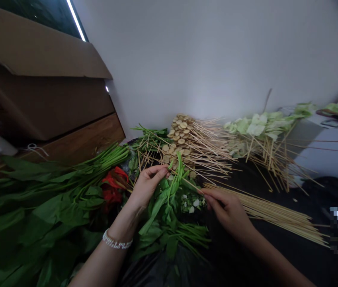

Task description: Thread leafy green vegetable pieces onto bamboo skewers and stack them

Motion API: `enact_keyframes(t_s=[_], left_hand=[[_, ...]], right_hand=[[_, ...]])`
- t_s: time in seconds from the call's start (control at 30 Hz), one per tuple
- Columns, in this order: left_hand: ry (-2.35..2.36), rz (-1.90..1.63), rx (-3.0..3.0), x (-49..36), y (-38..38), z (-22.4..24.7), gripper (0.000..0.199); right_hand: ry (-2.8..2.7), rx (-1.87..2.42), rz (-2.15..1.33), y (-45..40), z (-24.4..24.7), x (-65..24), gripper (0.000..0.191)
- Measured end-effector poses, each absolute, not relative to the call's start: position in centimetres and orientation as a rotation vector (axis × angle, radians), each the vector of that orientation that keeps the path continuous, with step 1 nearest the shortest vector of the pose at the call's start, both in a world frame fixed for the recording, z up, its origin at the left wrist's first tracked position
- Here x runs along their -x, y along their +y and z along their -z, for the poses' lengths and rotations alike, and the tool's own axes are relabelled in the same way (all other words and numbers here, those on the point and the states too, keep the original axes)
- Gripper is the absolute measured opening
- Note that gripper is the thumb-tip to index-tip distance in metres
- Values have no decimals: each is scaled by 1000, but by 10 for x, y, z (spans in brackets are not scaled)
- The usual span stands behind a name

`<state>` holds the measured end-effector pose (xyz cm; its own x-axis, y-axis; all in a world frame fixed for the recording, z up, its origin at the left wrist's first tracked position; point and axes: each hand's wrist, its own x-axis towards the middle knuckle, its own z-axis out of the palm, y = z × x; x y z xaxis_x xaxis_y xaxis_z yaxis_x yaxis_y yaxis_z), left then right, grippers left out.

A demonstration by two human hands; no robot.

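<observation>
My left hand (152,181), with a beaded bracelet on its wrist, pinches a bunch of leafy greens (169,195) by the stems, leaves hanging down. In my right hand (224,207) is a thin bamboo skewer (193,185), closed between thumb and fingers. Its far end points left at the green stems; whether it has gone through them I cannot tell. Below both hands lie more cut greens (186,235) on black plastic. Just beyond the held bunch is a pile of skewers threaded with pale round slices (180,129).
Loose skewers (276,215) lie to the right. Further back are skewered pale green leaves (264,123). A large heap of leafy stems (52,203) and a red plastic bag (115,187) fill the left, below a cardboard box (52,95). A white wall (210,52) stands behind.
</observation>
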<state>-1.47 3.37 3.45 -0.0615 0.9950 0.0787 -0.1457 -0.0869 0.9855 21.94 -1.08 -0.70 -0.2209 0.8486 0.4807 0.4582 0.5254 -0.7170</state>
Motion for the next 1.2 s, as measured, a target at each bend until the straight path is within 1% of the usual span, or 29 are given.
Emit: enact_keyframes(t_s=[0.7, 1.2], left_hand=[[1094, -1393, -1138, 15, 35, -33, 37], [1152, -1395, -1161, 13, 35, -33, 38]], right_hand=[[-1866, 1087, -530, -11, 7, -218, 27], [-1854, 1094, -590, -12, 15, -216, 28]])
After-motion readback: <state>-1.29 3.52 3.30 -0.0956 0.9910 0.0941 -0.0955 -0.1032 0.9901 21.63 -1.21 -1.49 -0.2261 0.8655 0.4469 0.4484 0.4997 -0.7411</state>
